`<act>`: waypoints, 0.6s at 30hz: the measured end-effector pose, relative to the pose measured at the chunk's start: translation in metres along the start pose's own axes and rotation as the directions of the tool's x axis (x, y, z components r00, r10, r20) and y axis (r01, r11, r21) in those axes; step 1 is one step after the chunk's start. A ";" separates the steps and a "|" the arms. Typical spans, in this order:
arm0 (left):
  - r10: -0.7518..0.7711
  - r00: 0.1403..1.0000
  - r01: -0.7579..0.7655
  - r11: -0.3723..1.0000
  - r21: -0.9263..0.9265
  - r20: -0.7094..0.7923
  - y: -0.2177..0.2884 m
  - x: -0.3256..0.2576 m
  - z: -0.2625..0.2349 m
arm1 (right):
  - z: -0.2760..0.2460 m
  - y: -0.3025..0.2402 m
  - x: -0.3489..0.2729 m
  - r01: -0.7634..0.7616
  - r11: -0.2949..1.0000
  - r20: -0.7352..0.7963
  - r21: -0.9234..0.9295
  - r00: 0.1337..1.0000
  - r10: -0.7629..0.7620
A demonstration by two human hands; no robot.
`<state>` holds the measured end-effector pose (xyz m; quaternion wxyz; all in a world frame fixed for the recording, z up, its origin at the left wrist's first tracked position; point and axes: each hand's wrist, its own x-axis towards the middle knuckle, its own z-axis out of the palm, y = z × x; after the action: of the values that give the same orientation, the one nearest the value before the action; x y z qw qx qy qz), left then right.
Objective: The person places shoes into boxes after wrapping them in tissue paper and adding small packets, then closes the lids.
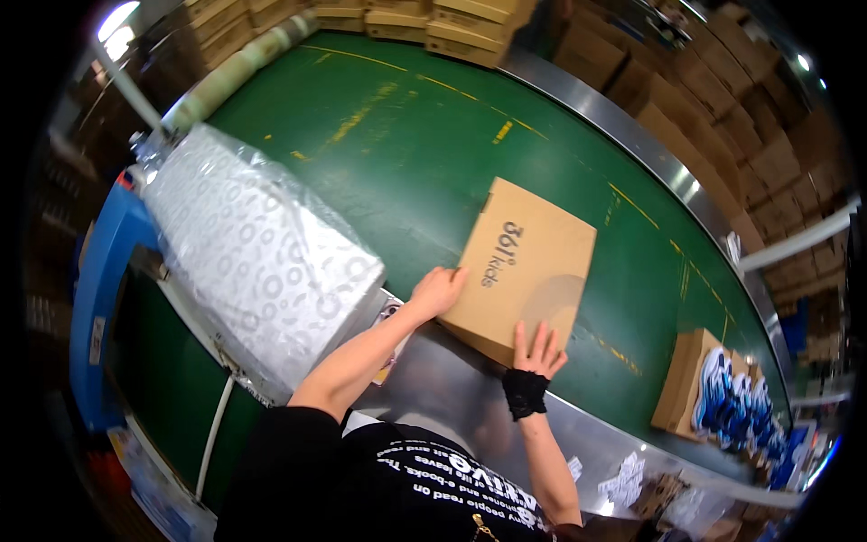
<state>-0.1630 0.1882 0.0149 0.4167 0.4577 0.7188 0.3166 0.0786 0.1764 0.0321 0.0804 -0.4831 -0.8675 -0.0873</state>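
A closed brown cardboard shoebox with dark print on its lid lies on the green conveyor belt in front of me. My left hand grips the box's left edge, its fingers bent against the side. On the near right part of the lid rests my right hand, fingers spread and flat, with a black band round the wrist. The thumb side of the left hand is partly hidden. A stack wrapped in patterned white paper and clear plastic stands left of my left forearm.
Blue-and-white sneakers stand by an open carton at the right. Several cartons line the far end, and more are piled beyond the metal rail. A blue machine frame is at far left. Paper scraps lie on the near metal edge.
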 end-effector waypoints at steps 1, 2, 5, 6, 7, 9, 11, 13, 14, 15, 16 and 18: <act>-0.021 0.994 0.028 0.997 -0.070 0.108 -0.002 0.008 -0.007 | -0.001 0.000 0.006 -0.003 1.000 0.034 -0.008 0.999 0.003; -0.162 0.949 0.255 0.901 -0.352 0.271 0.013 -0.004 -0.022 | -0.031 0.011 0.023 -0.016 0.992 0.149 0.121 0.989 -0.002; -0.116 0.840 0.497 0.557 -0.665 0.530 -0.004 0.016 -0.009 | -0.072 0.011 0.037 0.120 0.992 0.062 0.036 0.991 -0.122; -0.136 0.823 0.530 0.529 -0.662 0.551 0.001 0.007 -0.014 | -0.084 0.013 0.039 0.176 0.984 -0.033 0.038 0.984 -0.174; -0.154 0.809 0.560 0.495 -0.664 0.568 0.011 -0.010 -0.026 | -0.104 0.007 0.042 0.215 0.968 -0.087 0.129 0.975 -0.205; -0.105 0.891 0.434 0.488 -0.758 0.442 0.010 -0.056 -0.057 | -0.119 -0.003 0.041 0.367 0.922 -0.201 0.119 0.919 -0.340; 0.004 0.988 0.140 0.417 -0.898 0.156 -0.007 -0.110 -0.076 | -0.136 -0.028 0.033 0.547 0.837 -0.361 0.002 0.781 -0.509; 0.026 0.995 -0.100 0.379 -0.920 -0.098 -0.017 -0.183 -0.115 | -0.151 -0.041 0.021 0.579 0.773 -0.352 0.260 0.802 -0.482; 0.042 0.973 -0.227 0.352 -0.908 -0.227 -0.034 -0.212 -0.129 | -0.140 -0.037 0.019 0.535 0.764 -0.343 0.361 0.838 -0.424; -0.067 0.929 -0.308 0.400 -0.863 -0.363 -0.075 -0.237 -0.136 | -0.129 -0.035 0.015 0.492 0.737 -0.327 0.463 0.868 -0.374; -0.041 0.877 -0.455 0.255 -0.853 -0.479 -0.080 -0.271 -0.145 | -0.126 -0.034 0.009 0.384 0.752 -0.175 0.536 0.922 -0.345; -0.290 0.667 -0.614 0.308 -0.727 -0.686 -0.087 -0.333 -0.162 | -0.117 -0.035 -0.001 0.286 0.732 -0.070 0.618 0.948 -0.312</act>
<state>-0.2633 -0.1634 0.1182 0.2411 0.0417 0.4366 0.8657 0.0556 0.1309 0.1429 0.2028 -0.2854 -0.9151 0.2001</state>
